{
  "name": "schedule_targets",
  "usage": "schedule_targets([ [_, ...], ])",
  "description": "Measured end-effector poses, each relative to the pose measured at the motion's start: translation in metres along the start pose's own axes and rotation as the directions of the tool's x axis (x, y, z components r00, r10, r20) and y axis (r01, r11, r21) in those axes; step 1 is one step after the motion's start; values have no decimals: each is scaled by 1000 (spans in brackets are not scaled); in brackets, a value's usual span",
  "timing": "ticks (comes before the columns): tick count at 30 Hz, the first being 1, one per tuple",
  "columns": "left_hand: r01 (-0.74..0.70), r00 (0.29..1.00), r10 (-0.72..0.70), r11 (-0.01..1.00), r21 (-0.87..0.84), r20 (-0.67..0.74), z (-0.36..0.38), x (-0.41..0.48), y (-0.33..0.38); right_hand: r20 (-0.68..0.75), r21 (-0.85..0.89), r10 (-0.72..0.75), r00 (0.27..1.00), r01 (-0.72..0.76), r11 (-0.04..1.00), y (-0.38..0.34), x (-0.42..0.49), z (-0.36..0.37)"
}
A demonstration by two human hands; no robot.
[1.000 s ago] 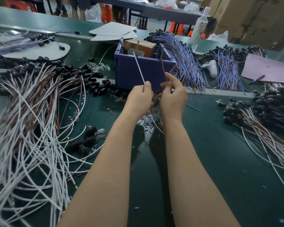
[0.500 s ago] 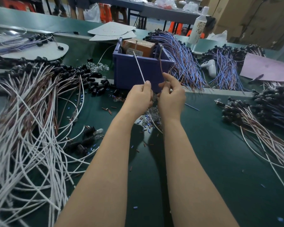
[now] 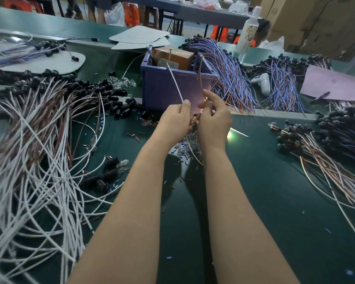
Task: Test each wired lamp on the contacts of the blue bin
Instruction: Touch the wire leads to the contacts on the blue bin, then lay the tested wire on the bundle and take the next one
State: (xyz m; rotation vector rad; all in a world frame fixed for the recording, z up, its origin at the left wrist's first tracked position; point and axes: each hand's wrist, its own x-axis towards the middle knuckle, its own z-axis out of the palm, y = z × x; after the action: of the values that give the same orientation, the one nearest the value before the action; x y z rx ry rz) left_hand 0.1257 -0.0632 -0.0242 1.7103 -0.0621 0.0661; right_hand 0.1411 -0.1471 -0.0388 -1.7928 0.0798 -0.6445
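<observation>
White lead (image 3: 175, 82) is pinched in left grip (image 3: 175, 119), brown lead (image 3: 201, 84) in right grip (image 3: 213, 122). Both leads are run up to contacts on the blue bin (image 3: 158, 89) rim. Lamp (image 3: 195, 120) is held glowing between the grips, just before the bin's near wall. Bare desk (image 3: 264, 181) is hemmed by wire heaps (image 3: 33, 160) on both sides.

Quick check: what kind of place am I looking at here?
Likely a lamp-assembly workshop: heaps of wired lamps on a green bench, a blue bin with test contacts, cartons stacked behind.
</observation>
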Motion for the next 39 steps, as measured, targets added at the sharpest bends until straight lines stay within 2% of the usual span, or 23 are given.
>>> schedule_targets([
  [6,20,999,-19,1000,24,-31,-1,-1,-1,1,-29,-1,1000,1,1000,-2,-1,0],
  [10,29,997,-21,994,106,-67,-3,1,-3,10,31,63,998,-63,998,-4,-3,-1],
  [13,-29,998,35,995,92,-60,-4,-1,1,152,1,57,987,-58,998,-6,-5,-6],
  [15,-64,990,73,995,79,-121,-5,-1,5,269,2,52,962,-55,998,-11,-8,-12],
  [17,-89,974,92,996,24,-208,-5,-1,10,271,-73,66,960,-48,996,-10,-11,-20],
  [20,-181,957,146,976,-123,-250,1,-6,27,39,-319,135,990,-116,941,-5,-10,-50],
  [21,-232,951,189,959,-162,-245,4,-8,34,18,-410,193,981,-169,896,-3,-8,-61],
  [23,-328,935,282,917,-226,-214,11,-12,49,104,-498,382,918,-285,819,-4,-9,-76],
  [24,-361,928,317,895,-262,-195,15,-13,56,157,-419,476,865,-378,825,-6,-12,-80],
  [25,-377,925,338,873,-310,-174,19,-15,63,230,-239,550,803,-501,832,-8,-16,-82],
  [26,-378,926,347,852,-362,-150,22,-16,68,328,3,586,741,-621,784,-13,-18,-83],
  [28,-335,936,346,811,-479,-70,27,-22,76,507,408,532,678,-733,545,-19,-19,-85],
  [30,-256,942,333,777,-575,30,29,-27,78,564,590,447,694,-717,370,-25,-16,-88],
  [32,-153,930,325,766,-625,170,29,-32,76,512,705,416,752,-644,297,-32,-12,-92],
  [33,-68,897,332,756,-651,292,28,-34,73,474,749,413,777,-603,275,-35,-9,-95],
  [34,80,823,343,719,-690,453,27,-38,70,444,784,409,797,-567,253,-36,-6,-100],
  [35,272,711,383,624,-733,590,25,-43,68,412,814,411,813,-531,236,-36,-3,-106],
  [36,412,632,442,504,-759,637,23,-44,63,371,841,414,831,-490,230,-36,0,-112],
  [37,475,597,497,413,-777,630,21,-43,60,326,862,414,850,-447,238,-36,2,-119],
  [38,476,609,514,372,-797,604,23,-42,60,293,870,410,864,-419,259,-36,3,-125],
  [39,428,659,473,404,-809,585,28,-41,63,271,866,403,874,-404,295,-35,3,-131],
])
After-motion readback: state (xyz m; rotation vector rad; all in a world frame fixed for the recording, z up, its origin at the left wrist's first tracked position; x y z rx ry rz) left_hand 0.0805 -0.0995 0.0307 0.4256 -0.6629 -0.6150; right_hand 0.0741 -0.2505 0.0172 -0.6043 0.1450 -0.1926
